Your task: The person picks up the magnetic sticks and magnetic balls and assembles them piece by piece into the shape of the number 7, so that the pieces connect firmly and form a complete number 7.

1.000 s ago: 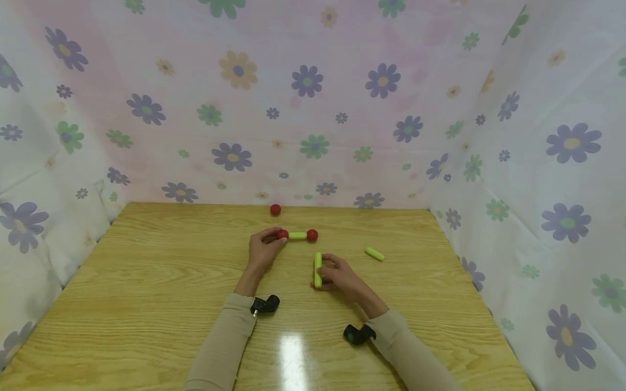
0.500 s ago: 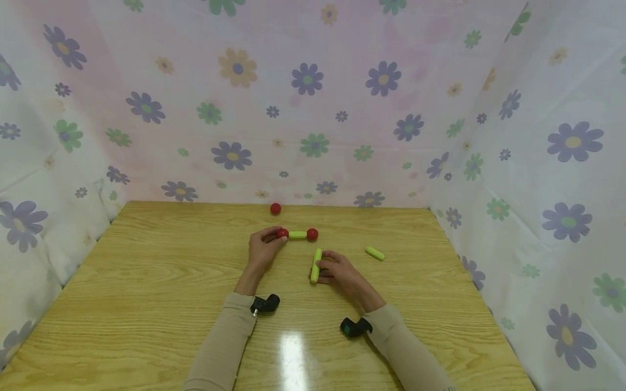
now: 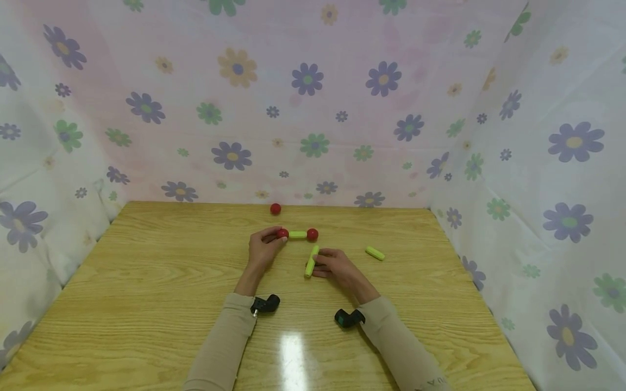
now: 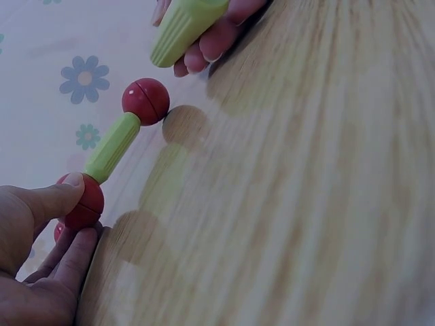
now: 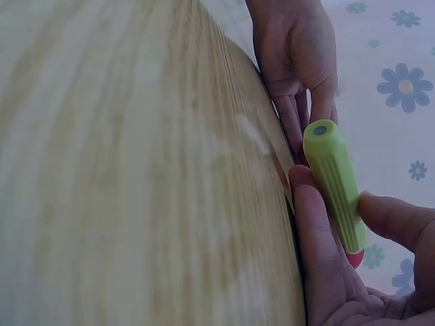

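A wood-grain worktop is meeting flowered cloth walls. Toward twelve o'clock, the left hand is pinching a red ball joined to a yellow-green rod; at five o'clock from it, the right hand is gripping a second rod, something red barely showing at its end. Lettering on the right sleeve is looking too faint to read.

it looks like a curtained-off work booth, whether in a home or a lab cannot be told: flower-printed cloth hangs behind and on both sides of a wood-grain tabletop.
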Demonstrator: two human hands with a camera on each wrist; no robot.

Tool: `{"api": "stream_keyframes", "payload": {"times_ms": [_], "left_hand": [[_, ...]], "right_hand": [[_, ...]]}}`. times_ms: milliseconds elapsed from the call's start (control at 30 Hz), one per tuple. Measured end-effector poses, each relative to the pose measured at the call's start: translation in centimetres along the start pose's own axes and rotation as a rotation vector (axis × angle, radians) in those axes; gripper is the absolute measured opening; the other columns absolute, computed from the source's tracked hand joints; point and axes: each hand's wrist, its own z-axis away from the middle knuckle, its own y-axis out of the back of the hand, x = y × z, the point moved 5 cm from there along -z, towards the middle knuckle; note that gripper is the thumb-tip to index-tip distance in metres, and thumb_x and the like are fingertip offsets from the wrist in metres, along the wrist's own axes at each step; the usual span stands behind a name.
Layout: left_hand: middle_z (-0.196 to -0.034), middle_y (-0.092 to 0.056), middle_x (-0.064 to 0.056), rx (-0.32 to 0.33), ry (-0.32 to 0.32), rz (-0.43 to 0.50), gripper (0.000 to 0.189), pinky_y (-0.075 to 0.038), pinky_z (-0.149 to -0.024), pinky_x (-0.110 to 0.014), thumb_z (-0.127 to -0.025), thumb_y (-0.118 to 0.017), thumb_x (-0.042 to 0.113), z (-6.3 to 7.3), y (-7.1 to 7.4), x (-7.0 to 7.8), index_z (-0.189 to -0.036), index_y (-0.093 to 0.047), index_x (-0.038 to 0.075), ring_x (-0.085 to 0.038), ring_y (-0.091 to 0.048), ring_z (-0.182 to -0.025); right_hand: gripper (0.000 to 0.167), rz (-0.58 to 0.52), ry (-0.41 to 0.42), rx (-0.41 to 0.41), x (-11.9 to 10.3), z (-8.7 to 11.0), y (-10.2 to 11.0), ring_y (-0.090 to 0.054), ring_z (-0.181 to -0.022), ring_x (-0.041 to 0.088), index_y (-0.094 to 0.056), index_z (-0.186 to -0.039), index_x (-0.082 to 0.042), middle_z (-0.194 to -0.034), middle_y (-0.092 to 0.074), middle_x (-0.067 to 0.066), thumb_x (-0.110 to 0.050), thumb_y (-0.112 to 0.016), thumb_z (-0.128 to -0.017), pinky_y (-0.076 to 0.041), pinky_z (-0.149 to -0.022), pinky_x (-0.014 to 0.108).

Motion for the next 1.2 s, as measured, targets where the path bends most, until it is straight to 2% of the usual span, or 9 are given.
{"api": "stream_keyframes", "payload": {"times_ms": [333,600,833,1000,1067,1200], "left_hand": [[-0.13,-0.065,-0.028,-0.015,-0.026,-0.008,0.04,-0.055,-0.087,-0.022,-0.09,-0.076,0.001,-0.1,-0.1,0.2,-0.129,-0.067,-0.005,-0.039,-0.063,-0.121],[-0.132,-0.061,-0.032,-0.03,-0.045,-0.014,0.042,-0.055,-0.096,-0.038,-0.091,-0.075,0.001,0.0,-0.2,-0.2,-0.131,-0.064,-0.008,-0.043,-0.06,-0.123],[-0.127,-0.066,-0.027,-0.004,-0.036,-0.008,0.038,-0.055,-0.084,-0.02,-0.089,-0.077,0.0,0.0,-0.1,-0.2,-0.126,-0.069,-0.003,-0.038,-0.064,-0.117],[-0.126,-0.068,-0.025,0.008,-0.038,-0.018,0.037,-0.055,-0.083,-0.019,-0.089,-0.077,0.0,-0.1,-0.1,-0.2,-0.125,-0.07,-0.003,-0.036,-0.065,-0.116],[-0.126,-0.067,-0.027,0.003,-0.045,-0.023,0.038,-0.054,-0.083,-0.019,-0.089,-0.076,-0.001,0.1,-0.1,0.3,-0.126,-0.069,-0.005,-0.038,-0.065,-0.117],[-0.128,-0.065,-0.03,-0.004,-0.045,-0.019,0.038,-0.054,-0.085,-0.021,-0.09,-0.075,0.0,0.0,0.0,0.3,-0.128,-0.067,-0.006,-0.041,-0.063,-0.12]], "right_hand": [[0.053,-0.016,-0.036,0.01,-0.3,-0.7,0.0,-0.071,-0.089,0.016,-0.037,-0.15,0.011,-0.121,-0.065,0.022,-0.014,-0.055,-0.106,-0.059,-0.089,0.033],[0.049,-0.028,-0.053,0.023,-0.4,-0.9,0.0,-0.071,-0.085,0.015,-0.043,-0.146,0.013,-0.117,-0.068,0.02,-0.013,-0.055,-0.106,-0.06,-0.086,0.031],[0.051,-0.033,-0.078,0.042,-0.5,-1.2,0.0,-0.071,-0.085,0.014,-0.042,-0.147,0.012,-0.12,-0.067,0.02,-0.014,-0.056,-0.106,-0.06,-0.086,0.03],[0.05,-0.051,-0.088,0.056,-0.6,-1.6,0.2,-0.072,-0.086,0.016,-0.043,-0.147,0.011,-0.121,-0.067,0.021,-0.013,-0.057,-0.105,-0.06,-0.085,0.032],[0.051,-0.052,-0.09,0.054,-0.6,-1.7,0.2,-0.072,-0.086,0.016,-0.043,-0.147,0.01,-0.121,-0.067,0.021,-0.014,-0.057,-0.105,-0.06,-0.085,0.032],[0.051,-0.049,-0.093,0.043,-0.9,-1.9,0.1,-0.072,-0.087,0.015,-0.043,-0.148,0.01,-0.121,-0.067,0.019,-0.015,-0.057,-0.105,-0.06,-0.086,0.032]]}}
